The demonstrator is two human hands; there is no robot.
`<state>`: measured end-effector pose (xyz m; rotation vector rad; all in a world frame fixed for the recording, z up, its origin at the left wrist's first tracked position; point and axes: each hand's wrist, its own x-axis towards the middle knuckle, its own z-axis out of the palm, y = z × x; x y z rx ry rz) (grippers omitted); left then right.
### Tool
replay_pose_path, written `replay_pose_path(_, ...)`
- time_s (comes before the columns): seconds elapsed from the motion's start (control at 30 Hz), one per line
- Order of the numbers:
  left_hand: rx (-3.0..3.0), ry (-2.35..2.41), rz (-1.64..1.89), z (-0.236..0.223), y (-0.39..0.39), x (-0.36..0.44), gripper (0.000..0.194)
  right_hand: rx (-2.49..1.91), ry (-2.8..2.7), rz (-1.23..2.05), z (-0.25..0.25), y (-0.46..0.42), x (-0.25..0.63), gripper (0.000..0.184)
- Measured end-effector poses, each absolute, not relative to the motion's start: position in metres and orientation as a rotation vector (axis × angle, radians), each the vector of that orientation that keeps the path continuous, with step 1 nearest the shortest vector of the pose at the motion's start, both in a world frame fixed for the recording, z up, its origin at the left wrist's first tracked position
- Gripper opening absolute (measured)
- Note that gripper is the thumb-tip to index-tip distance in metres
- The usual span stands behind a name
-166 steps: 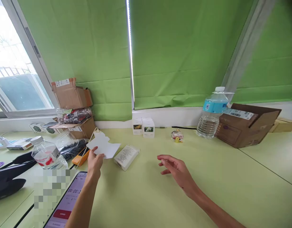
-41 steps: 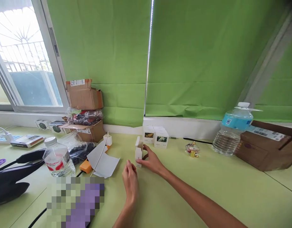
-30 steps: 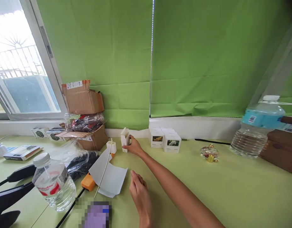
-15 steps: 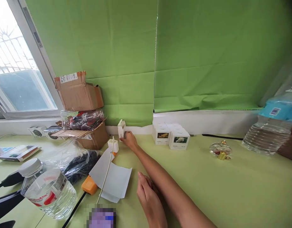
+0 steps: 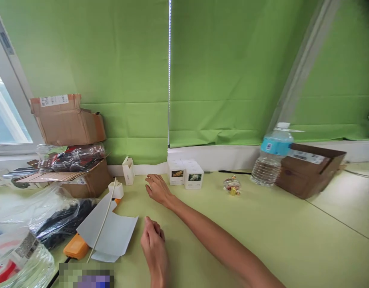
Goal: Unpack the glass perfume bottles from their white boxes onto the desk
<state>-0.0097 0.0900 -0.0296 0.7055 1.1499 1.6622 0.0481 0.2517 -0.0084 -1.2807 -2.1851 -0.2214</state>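
My right hand (image 5: 157, 189) hovers or rests just above the table, palm down with its fingers apart and nothing in them. It lies between a narrow upright white box (image 5: 128, 171) on its left and a cluster of white cube-shaped boxes with flower pictures (image 5: 194, 176) on its right, touching neither. Nearer to me, my left hand (image 5: 154, 246) rests on the table with its fingers curled in. No object shows in it, though its palm side is mostly hidden.
Left of my hands lie a white sheet (image 5: 112, 232), a white cable, an orange block (image 5: 76, 246) and a water bottle (image 5: 19, 258). Cardboard boxes (image 5: 64, 124) are stacked behind. Rightward stand a small glass ornament (image 5: 232, 185), a large water bottle (image 5: 268, 166) and a brown carton (image 5: 304, 172).
My right hand has let go of the narrow white box, which stays standing by the wall, and has moved right toward the white cubes. The view has turned right.
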Motion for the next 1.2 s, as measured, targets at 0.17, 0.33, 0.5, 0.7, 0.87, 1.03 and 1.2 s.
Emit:
replay_pose_path(0.17,0.831,1.183,1.575,-0.024,0.084,-0.011,0.051,-1.298,-2.143,-0.430,0.011,0.209,0.127,0.037)
replay_pose_path(0.33,0.919,1.231,1.504,-0.021,0.082,-0.015,0.050,-1.575,-1.943,-0.586,0.014,0.192,0.195,0.071)
replay_pose_path(0.5,0.999,1.282,1.456,-0.023,0.084,-0.020,0.045,-1.683,-1.978,-0.625,0.003,0.176,0.222,0.068)
replay_pose_path(0.7,1.105,1.311,1.428,-0.020,0.080,-0.021,0.043,-1.684,-2.030,-0.595,0.000,0.148,0.230,0.055)
replay_pose_path(0.87,1.184,1.277,1.386,-0.016,0.076,-0.017,0.043,-1.659,-2.138,-0.482,-0.002,0.122,0.232,0.041)
replay_pose_path(1.03,1.311,1.198,1.338,-0.010,0.070,-0.008,0.046,-1.565,-2.209,-0.331,0.007,0.069,0.231,0.040)
replay_pose_path(1.2,1.523,1.047,1.201,-0.004,0.051,0.005,0.046,-1.219,-2.160,0.283,0.028,-0.001,0.229,0.041)
